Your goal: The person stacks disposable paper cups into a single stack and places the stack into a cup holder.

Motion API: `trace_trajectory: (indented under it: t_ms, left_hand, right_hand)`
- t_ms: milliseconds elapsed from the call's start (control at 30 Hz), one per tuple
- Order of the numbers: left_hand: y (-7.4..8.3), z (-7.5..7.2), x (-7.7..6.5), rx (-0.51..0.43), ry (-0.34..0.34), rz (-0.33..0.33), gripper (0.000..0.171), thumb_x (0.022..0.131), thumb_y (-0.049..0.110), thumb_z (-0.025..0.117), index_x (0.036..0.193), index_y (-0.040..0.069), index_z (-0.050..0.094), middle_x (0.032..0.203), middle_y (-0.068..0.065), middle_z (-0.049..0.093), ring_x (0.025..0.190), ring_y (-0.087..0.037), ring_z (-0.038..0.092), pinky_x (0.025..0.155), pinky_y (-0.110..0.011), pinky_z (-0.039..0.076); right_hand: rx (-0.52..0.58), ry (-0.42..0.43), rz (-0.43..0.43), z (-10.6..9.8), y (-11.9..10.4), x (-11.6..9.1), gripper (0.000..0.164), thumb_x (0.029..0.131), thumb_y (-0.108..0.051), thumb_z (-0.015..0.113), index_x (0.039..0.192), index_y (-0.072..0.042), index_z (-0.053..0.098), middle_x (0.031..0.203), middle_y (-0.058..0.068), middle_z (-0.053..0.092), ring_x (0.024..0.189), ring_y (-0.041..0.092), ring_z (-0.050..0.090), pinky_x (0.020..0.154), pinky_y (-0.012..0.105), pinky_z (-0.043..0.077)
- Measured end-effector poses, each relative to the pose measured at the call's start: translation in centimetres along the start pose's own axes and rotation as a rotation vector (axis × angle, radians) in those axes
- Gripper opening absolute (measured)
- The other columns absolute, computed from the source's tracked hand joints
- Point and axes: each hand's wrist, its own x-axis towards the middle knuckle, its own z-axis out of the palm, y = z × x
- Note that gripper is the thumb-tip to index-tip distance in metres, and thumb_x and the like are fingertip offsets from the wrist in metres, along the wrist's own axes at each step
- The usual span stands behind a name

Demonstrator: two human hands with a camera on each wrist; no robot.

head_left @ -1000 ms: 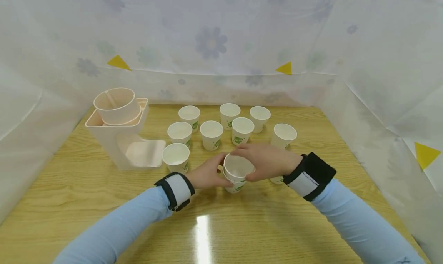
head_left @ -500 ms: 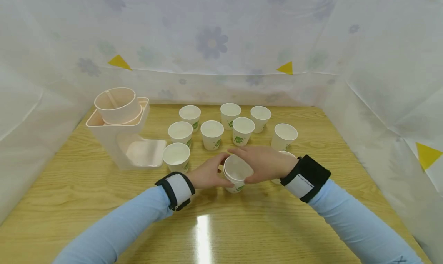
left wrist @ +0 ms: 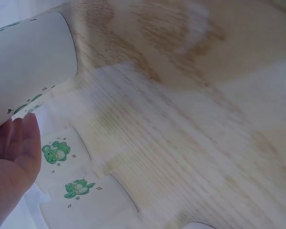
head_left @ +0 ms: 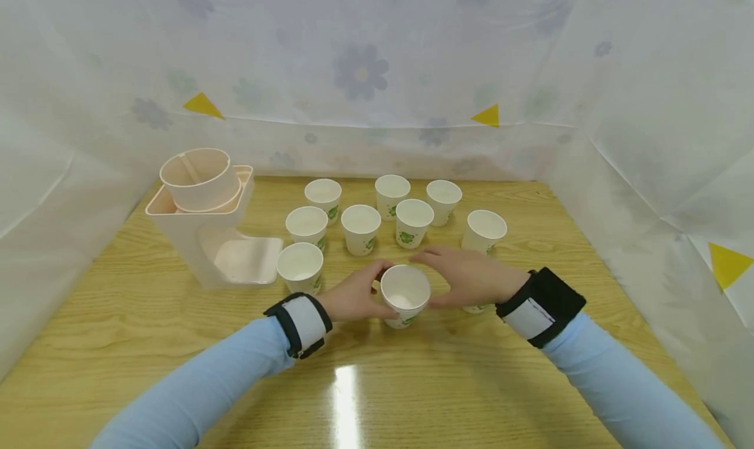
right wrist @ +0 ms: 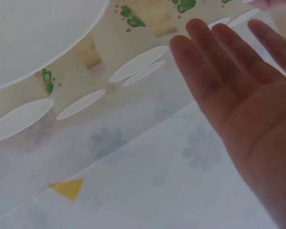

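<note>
White paper cups with green prints stand on the wooden table. My left hand (head_left: 358, 295) holds the nearest paper cup (head_left: 405, 292) upright, thumb in front and fingers behind its left side. In the left wrist view, that hand (left wrist: 16, 160) has its fingertips at the wall of a large cup (left wrist: 33, 59). My right hand (head_left: 471, 277) is just right of the held cup, fingers extended, holding nothing. In the right wrist view, this hand (right wrist: 238, 90) shows its palm and spread fingers. A cup behind it (head_left: 476, 309) is mostly hidden in the head view.
Several cups, such as the front-left cup (head_left: 300, 266), the middle cup (head_left: 360, 230) and the right cup (head_left: 485, 230), stand upright beyond my hands. A pale pink dispenser-like stand (head_left: 206, 233) with a round top is at left. A flowered curtain (head_left: 359, 148) borders the table.
The upper cup has sunk into the one my left hand holds, so one rim shows instead of two. My right hand has let go of it and shifted right. The left hand has stayed put.
</note>
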Motion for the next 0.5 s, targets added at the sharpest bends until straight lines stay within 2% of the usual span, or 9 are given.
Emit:
trace_trajectory:
  t_ms: [167,333,500]
  left_hand:
    - [0.0,0.0,0.0,0.007,0.004,-0.022,0.072,0.076,0.014,0.077,0.135,0.004,0.037,0.128,-0.011,0.050,0.118,-0.024,0.047,0.097,-0.043,0.044]
    - [0.1,0.0,0.0,0.016,0.009,-0.014,0.073,0.075,0.014,0.077,0.135,0.004,0.037,0.128,-0.010,0.051,0.117,-0.023,0.047,0.096,-0.041,0.044]
    - [0.0,0.1,0.1,0.019,0.013,-0.019,0.073,0.075,0.014,0.078,0.135,0.004,0.038,0.127,-0.009,0.051,0.116,-0.022,0.047,0.095,-0.039,0.044]
  right_hand:
    - [-0.007,0.001,0.117,-0.4,2.0,-1.5,0.067,0.081,-0.034,0.071,0.136,-0.006,0.046,0.137,0.017,0.045,0.122,0.034,0.048,0.094,0.048,0.045]
    - [-0.020,0.020,0.156,-0.3,3.8,-2.4,0.065,0.080,-0.033,0.071,0.132,-0.002,0.049,0.133,0.020,0.046,0.120,0.038,0.046,0.094,0.050,0.044]
    - [-0.017,-0.015,0.213,0.2,4.8,-2.8,0.071,0.076,-0.035,0.075,0.133,-0.002,0.048,0.133,0.021,0.045,0.118,0.039,0.047,0.090,0.049,0.046]
